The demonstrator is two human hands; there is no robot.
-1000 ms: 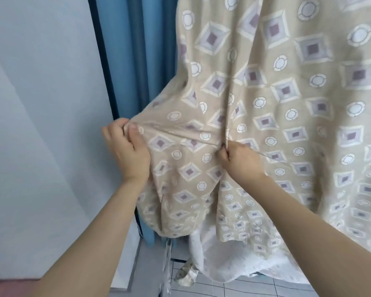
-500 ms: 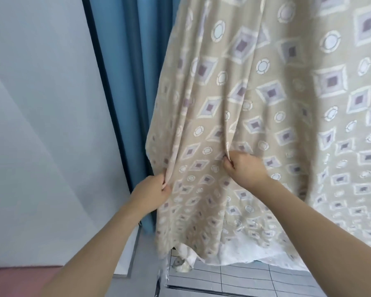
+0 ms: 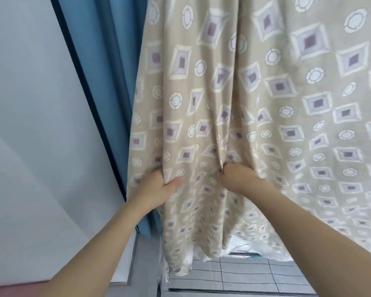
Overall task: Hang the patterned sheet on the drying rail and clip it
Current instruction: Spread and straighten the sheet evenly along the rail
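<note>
The patterned sheet [image 3: 255, 99], beige with white circles and purple-centred diamonds, hangs down from above the frame and fills the middle and right of the view. Its lower hem ends just above the floor. My left hand [image 3: 156, 187] grips a vertical fold near the sheet's left edge, thumb over the cloth. My right hand [image 3: 238, 175] grips another fold a little to the right, at about the same height. The drying rail and any clips are out of view.
A blue curtain [image 3: 103, 71] hangs directly left of the sheet, beside a white wall [image 3: 30, 125]. Grey floor tiles [image 3: 234, 273] and a sliding-door track show below the sheet's hem.
My left hand dropped from holding the sheet's edge out sideways to gripping a hanging fold lower down. The sheet now falls straight in vertical folds. My right hand kept its grip.
</note>
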